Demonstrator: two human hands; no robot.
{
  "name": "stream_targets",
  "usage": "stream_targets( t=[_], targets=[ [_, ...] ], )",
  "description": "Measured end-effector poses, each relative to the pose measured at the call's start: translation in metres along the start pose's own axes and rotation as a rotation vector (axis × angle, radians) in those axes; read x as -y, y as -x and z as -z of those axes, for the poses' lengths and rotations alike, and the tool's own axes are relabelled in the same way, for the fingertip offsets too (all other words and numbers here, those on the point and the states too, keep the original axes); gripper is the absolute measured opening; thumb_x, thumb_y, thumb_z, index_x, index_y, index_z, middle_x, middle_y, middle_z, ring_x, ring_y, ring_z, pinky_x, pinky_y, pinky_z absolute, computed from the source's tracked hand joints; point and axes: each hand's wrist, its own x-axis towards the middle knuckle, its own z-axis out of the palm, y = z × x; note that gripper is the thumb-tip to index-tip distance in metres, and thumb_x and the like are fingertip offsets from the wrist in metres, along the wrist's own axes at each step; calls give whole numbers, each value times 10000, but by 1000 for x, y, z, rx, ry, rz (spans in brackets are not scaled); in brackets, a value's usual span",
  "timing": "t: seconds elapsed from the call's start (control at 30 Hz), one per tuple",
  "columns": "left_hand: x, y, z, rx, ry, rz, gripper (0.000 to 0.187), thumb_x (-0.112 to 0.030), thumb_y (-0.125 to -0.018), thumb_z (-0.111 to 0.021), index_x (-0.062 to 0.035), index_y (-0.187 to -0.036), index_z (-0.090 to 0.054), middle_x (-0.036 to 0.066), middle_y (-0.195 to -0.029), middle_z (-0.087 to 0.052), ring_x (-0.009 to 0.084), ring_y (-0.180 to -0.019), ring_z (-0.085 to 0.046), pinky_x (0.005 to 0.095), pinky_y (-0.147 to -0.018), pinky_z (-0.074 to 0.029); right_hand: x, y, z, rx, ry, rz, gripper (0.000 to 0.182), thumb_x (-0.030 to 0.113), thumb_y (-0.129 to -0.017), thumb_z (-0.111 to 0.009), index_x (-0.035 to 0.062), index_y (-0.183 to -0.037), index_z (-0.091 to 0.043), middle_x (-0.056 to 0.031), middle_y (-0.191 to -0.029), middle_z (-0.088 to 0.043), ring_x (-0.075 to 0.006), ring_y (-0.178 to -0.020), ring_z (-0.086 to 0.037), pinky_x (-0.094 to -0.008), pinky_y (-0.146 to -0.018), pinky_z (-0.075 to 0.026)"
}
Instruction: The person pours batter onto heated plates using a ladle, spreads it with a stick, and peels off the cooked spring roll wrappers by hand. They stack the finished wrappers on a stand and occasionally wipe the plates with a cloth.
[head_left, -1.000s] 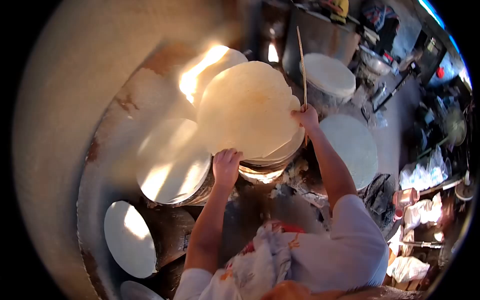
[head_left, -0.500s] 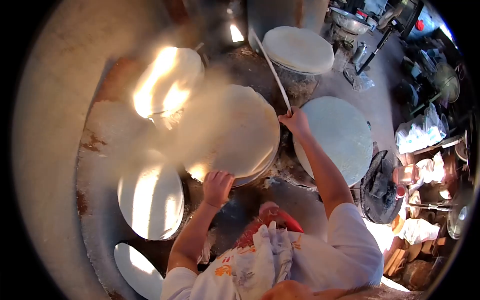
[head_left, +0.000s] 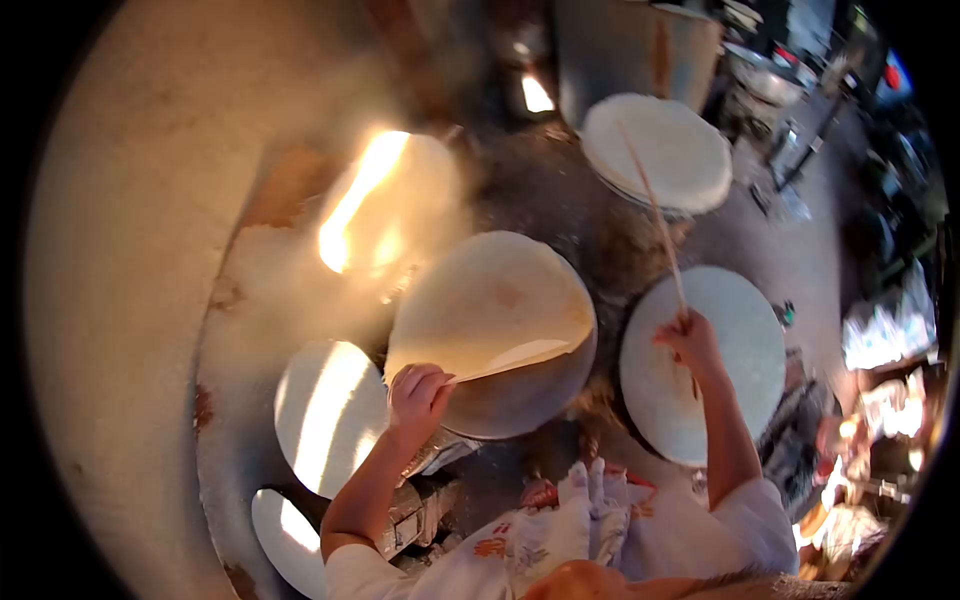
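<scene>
My left hand (head_left: 418, 402) pinches the near edge of a large thin flatbread (head_left: 480, 300). That edge is raised and curls back, and the dark surface of a round griddle (head_left: 530, 398) shows beneath it. The far side of the flatbread still lies over the griddle. In my right hand (head_left: 692, 345) is a long thin stick (head_left: 660, 220), its far end pointing away toward a stack of pale round sheets (head_left: 655, 150). This hand is above a pale round disc (head_left: 700, 405) at the right.
A sunlit round disc (head_left: 320, 415) lies left of the griddle, with another pale disc (head_left: 290, 540) nearer me. Beyond, a further round one (head_left: 400, 190) is blurred by haze and glare. A large metal drum (head_left: 630, 55) stands at the back, a metal basin (head_left: 770, 80) at the far right.
The flatbread's near edge has come up off the griddle in my left hand. My right hand has moved with the stick to over the right disc. The whole view has shifted.
</scene>
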Motion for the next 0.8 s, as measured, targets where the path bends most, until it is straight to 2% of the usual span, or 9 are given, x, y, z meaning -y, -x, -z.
stream_targets(
  t=[0.1, 0.17, 0.23, 0.3, 0.43, 0.67, 0.7, 0.73, 0.8],
  targets=[
    [8, -45, 32, 158, -79, 139, 132, -174, -795, -662, -62, -851, -619, 82, -844, -594, 274, -729, -587, 371, -671, -481, 14, 5, 9, 35, -4, 10, 296, 70, -810, -663, 105, -717, -384, -78, -710, -616, -124, -702, -639, -258, -425, -394],
    [15, -88, 50, 241, 10, 285, 158, -96, -740, -711, -27, -859, -633, 125, -840, -617, 278, -758, -597, 361, -706, -480, 15, 0, 13, 36, 7, 16, 295, 63, -820, -650, 104, -719, -377, -84, -708, -614, -130, -711, -644, -260, -425, -395],
    [33, -128, 57, 90, -20, 167, 175, -141, -773, -720, -37, -892, -645, 71, -846, -638, 211, -755, -605, 314, -697, -479, 11, -7, 13, 49, -9, 34, 295, 55, -822, -646, 104, -724, -372, -87, -714, -614, -134, -705, -643, -260, -425, -394],
    [63, -174, 64, 80, 322, 475, 182, -181, -810, -705, -33, -901, -652, 11, -831, -645, 125, -735, -588, 260, -686, -469, 7, -15, 9, 53, -54, 32, 295, 47, -821, -645, 106, -728, -371, -86, -715, -611, -136, -700, -642, -258, -425, -392],
    [104, -275, 103, 34, 333, 617, 194, -198, -830, -682, -23, -909, -658, 2, -769, -638, 94, -709, -581, 239, -650, -469, 3, -28, -10, 49, -176, 25, 277, 25, -813, -639, 107, -742, -384, -73, -707, -588, -145, -679, -640, -248, -409, -399],
    [355, -256, 106, -515, 812, 705, 163, -107, -846, -636, 24, -939, -612, 68, -802, -629, 133, -680, -603, 264, -600, -507, 10, -14, -57, -31, -143, -17, 266, 21, -806, -639, 108, -738, -397, -59, -669, -569, -135, -604, -619, -232, -385, -385],
    [366, -234, 89, -599, 889, 770, 143, -80, -850, -621, 28, -942, -604, 69, -804, -624, 141, -674, -602, 266, -603, -511, 14, -9, -61, -55, -115, -23, 269, 22, -804, -639, 109, -732, -395, -55, -663, -569, -134, -610, -622, -231, -391, -384],
    [426, -203, 67, -546, 1014, 733, 102, -36, -852, -594, 32, -928, -603, 58, -790, -609, 145, -666, -595, 260, -581, -505, 14, -7, -68, -82, -103, -72, 254, 24, -801, -637, 106, -732, -406, -53, -652, -570, -128, -594, -613, -226, -383, -383],
    [544, -131, 2, -679, 1176, 834, 51, 6, -843, -574, 10, -794, -589, 65, -726, -593, 150, -602, -569, 258, -525, -486, 22, -6, -83, -121, -106, -78, 243, 24, -799, -636, 100, -733, -414, -53, -635, -568, -125, -550, -593, -229, -377, -379]
  ],
)
